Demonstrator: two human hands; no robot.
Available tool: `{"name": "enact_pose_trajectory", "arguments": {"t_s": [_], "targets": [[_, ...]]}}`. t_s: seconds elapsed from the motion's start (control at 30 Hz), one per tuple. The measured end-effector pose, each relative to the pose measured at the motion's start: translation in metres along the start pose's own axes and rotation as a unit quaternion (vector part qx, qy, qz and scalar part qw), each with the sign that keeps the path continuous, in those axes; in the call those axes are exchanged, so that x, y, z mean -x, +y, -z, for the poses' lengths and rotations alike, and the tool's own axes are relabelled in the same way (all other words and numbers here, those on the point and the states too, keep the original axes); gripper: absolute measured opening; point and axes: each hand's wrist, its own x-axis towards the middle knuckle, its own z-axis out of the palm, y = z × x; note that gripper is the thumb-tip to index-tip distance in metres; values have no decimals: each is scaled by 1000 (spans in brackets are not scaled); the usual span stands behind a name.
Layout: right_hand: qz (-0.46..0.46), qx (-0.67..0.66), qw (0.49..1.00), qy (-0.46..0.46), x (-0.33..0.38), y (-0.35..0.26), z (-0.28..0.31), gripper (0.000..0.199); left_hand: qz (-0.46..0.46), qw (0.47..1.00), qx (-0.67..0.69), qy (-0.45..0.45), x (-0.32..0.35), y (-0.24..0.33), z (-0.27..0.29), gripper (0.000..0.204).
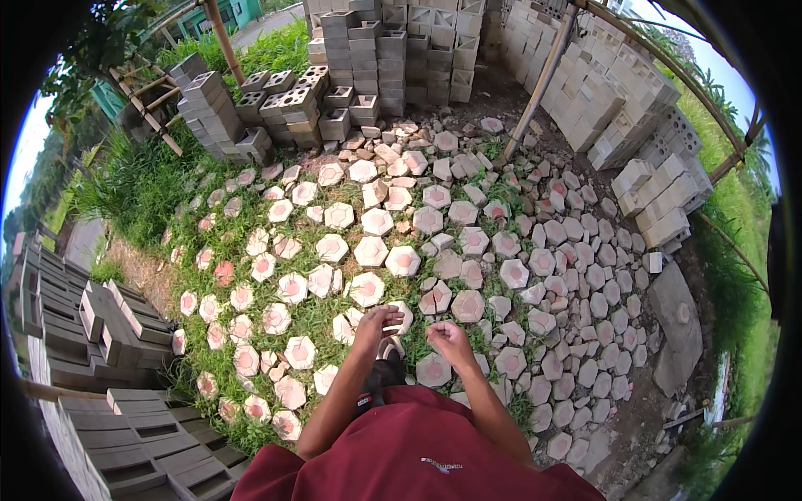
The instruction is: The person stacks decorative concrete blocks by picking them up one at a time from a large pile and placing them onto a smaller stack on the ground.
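Observation:
My left hand (380, 323) hangs in front of me, its fingers loosely bent and a little apart, with nothing visible in it. To its right my right hand (449, 341) is held at about the same height, fingers curled in, no object showing in it. Neither hand touches anything that I can see. Below them lie hexagonal paving stones with pinkish centres, among them a pale hexagonal paver (367, 289) just beyond my left hand and a greyer hexagonal paver (468, 306) beyond my right. My shoe (389, 349) shows partly beneath my left hand.
Stacks of hollow concrete blocks (391, 71) stand at the back; more block piles (585, 100) line the right. Grey blocks (138, 442) fill the lower left. Bamboo poles (543, 79) rise around the yard. Grass grows between pavers; broken pieces (388, 153) lie near the far stacks.

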Motion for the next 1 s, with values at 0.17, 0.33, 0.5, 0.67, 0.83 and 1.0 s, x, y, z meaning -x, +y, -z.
{"name": "enact_pose_trajectory", "arguments": {"t_s": [0.17,0.33,0.5,0.67,0.83,1.0], "targets": [[75,13,997,31,-92,-66,-15,17,-55,998,-19,-7,-71,99,34,34],[-41,-53,997,42,-157,-63,-33,25,-20,993,115,8,-107,148,44,32],[33,31,998,-50,-229,-69,-66,27,-1,987,154,45,-149,157,52,31],[25,77,991,-104,-326,-80,-81,30,8,980,173,99,-213,163,63,31],[47,67,989,-125,-453,-118,-62,29,-7,970,194,149,-313,204,61,30],[45,18,990,-132,-591,-196,-32,24,-70,975,161,139,-424,296,42,30]]}}
